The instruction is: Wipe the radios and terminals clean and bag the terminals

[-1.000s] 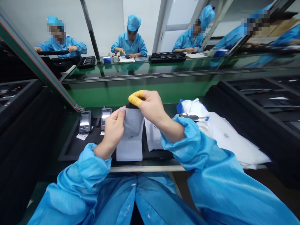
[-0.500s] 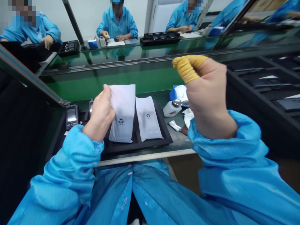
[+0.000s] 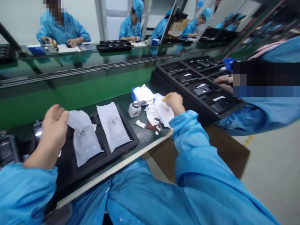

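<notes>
My left hand (image 3: 52,134) is closed, its thumb and fingers at the upper left corner of a translucent white bag (image 3: 86,145). That bag lies over the black foam tray (image 3: 124,153), its top bent toward the hand. It bears a recycling mark, and a dark device shows faintly through it. Beside it in the tray rests a second marked white bag (image 3: 113,126), also with a device inside. Farther right, my right hand (image 3: 174,104), with yellow finger covers, pinches a thin white bag or sheet (image 3: 165,112) at the bench's right end.
Near the right hand are a white pump bottle (image 3: 134,110), a blue box of tissues (image 3: 142,93) and crumpled paper (image 3: 152,114). Black trays of devices (image 3: 201,90) are stacked to the right, with a co-worker's hand (image 3: 223,79) over them. More handheld devices (image 3: 8,150) sit far left.
The view has swung right. My left hand has lowered the bag onto the tray. My right hand has moved from raised in the air down to the white sheet beside the tissues.
</notes>
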The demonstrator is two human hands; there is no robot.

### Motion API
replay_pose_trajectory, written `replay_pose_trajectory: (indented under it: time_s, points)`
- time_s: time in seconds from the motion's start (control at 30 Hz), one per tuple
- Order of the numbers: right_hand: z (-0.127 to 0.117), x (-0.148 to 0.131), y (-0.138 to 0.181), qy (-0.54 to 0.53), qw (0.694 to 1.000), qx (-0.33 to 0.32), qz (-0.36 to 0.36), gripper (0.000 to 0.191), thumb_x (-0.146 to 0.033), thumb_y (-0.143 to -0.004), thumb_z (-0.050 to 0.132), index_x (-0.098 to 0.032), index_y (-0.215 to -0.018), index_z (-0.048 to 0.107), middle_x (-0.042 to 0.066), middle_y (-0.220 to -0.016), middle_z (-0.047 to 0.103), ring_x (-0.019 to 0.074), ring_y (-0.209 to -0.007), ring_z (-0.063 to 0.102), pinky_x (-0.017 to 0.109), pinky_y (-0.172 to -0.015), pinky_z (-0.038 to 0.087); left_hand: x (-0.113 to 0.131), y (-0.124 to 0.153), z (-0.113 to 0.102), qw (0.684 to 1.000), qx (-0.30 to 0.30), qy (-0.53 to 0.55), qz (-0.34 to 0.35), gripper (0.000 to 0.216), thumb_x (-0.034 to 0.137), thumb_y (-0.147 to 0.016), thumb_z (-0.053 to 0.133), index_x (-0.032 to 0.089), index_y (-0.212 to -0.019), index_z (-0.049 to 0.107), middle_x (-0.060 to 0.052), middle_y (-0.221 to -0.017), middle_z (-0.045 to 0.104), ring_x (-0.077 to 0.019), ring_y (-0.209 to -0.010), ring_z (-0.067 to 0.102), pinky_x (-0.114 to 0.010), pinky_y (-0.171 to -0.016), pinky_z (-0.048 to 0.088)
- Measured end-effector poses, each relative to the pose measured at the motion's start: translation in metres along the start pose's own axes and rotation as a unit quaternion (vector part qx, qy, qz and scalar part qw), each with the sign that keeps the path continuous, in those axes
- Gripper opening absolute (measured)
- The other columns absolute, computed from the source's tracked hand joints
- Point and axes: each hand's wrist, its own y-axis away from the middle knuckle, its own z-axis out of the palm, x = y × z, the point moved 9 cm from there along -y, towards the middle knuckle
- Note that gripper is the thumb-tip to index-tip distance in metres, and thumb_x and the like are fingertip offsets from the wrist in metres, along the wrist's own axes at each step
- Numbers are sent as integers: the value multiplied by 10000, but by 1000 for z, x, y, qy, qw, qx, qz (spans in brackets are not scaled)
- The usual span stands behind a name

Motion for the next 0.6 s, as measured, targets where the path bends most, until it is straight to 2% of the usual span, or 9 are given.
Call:
replay_pose_trajectory:
  time_s: [0.07,0.13,0.2,0.27,0.33,0.43,0.5,0.53,0.6]
  points:
    - [23,22,-6,23,998,-40,35,310,-216,-728,744,-70,-989,666,171,-1084,664,273,-1070,617,387,-916,491,18,9,2,995,-16,-78,59,354,149,-822,629,309,-1132,570,1,-1413,502,-173,-1374,378,-323,-1181,253]
    - [39,36,-8,20,996,-71,52,343,-325,-830,652,-126,-1105,612,114,-1160,622,214,-1057,602,403,-908,507,31,20,5,984,-33,-137,106,364,252,-835,630,363,-1172,546,38,-1460,449,-181,-1392,347,-344,-1188,256]
    - [44,42,-10,-1,995,-87,58,357,-380,-891,560,-171,-1180,564,78,-1203,588,186,-1045,592,410,-891,519,36,31,8,979,-49,-162,116,361,312,-837,620,378,-1183,544,50,-1454,457,-195,-1390,352,-356,-1188,260]
    - [36,41,-11,-39,994,-85,49,352,-383,-885,569,-170,-1165,570,74,-1181,595,186,-1031,595,401,-875,521,36,39,7,978,-53,-169,112,365,302,-826,608,347,-1185,554,20,-1432,485,-209,-1365,394,-373,-1181,277]
    - [17,32,-9,-93,993,-69,25,273,-344,-879,575,-150,-1068,606,69,-1083,631,181,-992,606,371,-857,518,35,42,4,981,-54,-153,108,357,264,-797,621,315,-1148,578,-8,-1390,529,-224,-1331,442,-408,-1169,299]
    - [-14,-3,9,-190,979,-54,-45,147,-288,-866,544,-165,-906,613,38,-917,659,151,-893,625,304,-807,510,29,42,6,987,-81,-92,102,303,271,-739,682,303,-1035,623,-7,-1281,615,-258,-1279,498,-447,-1136,334]
    - [-25,-44,34,-280,950,-82,-110,132,-334,-841,554,-206,-838,585,-4,-845,653,127,-810,629,283,-762,517,20,43,15,988,-121,-60,75,322,327,-670,747,270,-972,653,-34,-1206,660,-295,-1238,529,-461,-1104,361]
    - [-26,-69,51,-340,922,-115,-145,160,-382,-812,587,-223,-802,571,-21,-805,645,122,-768,626,283,-739,522,16,43,21,987,-142,-48,54,362,354,-618,783,242,-943,668,-61,-1176,675,-315,-1219,541,-468,-1085,375]
    - [-17,-122,94,-510,804,-234,-195,261,-447,-681,714,-245,-757,568,-35,-747,637,135,-719,620,298,-710,527,8,48,36,980,-197,-29,10,488,409,-498,852,201,-909,690,-116,-1187,670,-347,-1223,531,-463,-1061,390]
